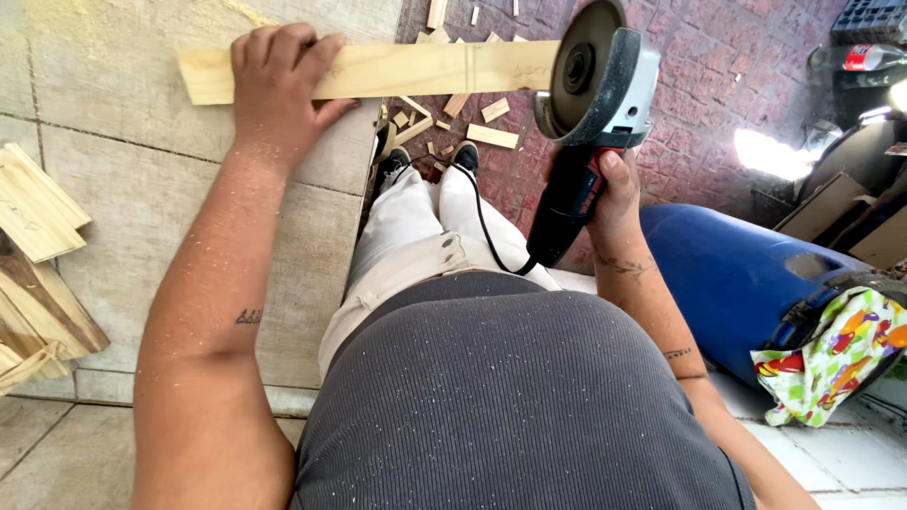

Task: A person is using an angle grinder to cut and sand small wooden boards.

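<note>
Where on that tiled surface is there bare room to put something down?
The tiled surface is bare between the wooden strip under the left hand and the stacked boards at its left edge. The floor past the shoes is crowded with wood offcuts. The right hand holds the angle grinder.

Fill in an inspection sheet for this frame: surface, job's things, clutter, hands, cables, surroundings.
Surface: tiled ledge, dusted with sawdust.
Job's things: wooden plank overhanging the ledge; angle grinder, disc at the plank's far end.
Clutter: wood offcuts on the brick floor; stacked wood pieces at left.
Hands: left hand presses the plank; right hand grips the grinder.
Cables: black cord across the legs.
Surroundings: blue barrel, patterned cloth.
</note>
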